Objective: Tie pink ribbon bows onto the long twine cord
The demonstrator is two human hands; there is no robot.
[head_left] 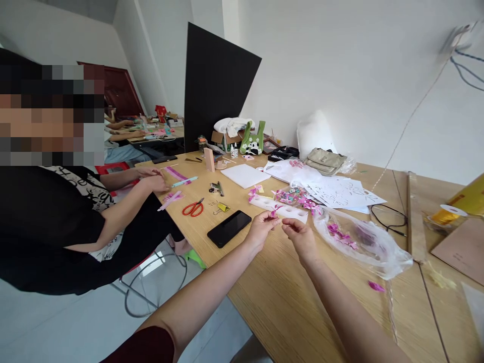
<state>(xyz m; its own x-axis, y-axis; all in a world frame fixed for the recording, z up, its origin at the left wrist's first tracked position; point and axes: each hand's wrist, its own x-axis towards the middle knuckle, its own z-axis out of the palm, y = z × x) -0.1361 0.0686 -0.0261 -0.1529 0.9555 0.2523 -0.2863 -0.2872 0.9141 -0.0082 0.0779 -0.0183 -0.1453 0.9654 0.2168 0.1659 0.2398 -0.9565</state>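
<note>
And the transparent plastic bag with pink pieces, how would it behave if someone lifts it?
The bag will probably sag, since its thin film lies crumpled. It seems light, as the pink pieces inside look small and thin. It would hardly roll, lying slumped on the table.

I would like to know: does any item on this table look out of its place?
One magenta piece lies alone on the table, to the right of the right forearm, apart from the similar pieces in or on the clear plastic bag. It may have dropped, or been set aside.
</note>
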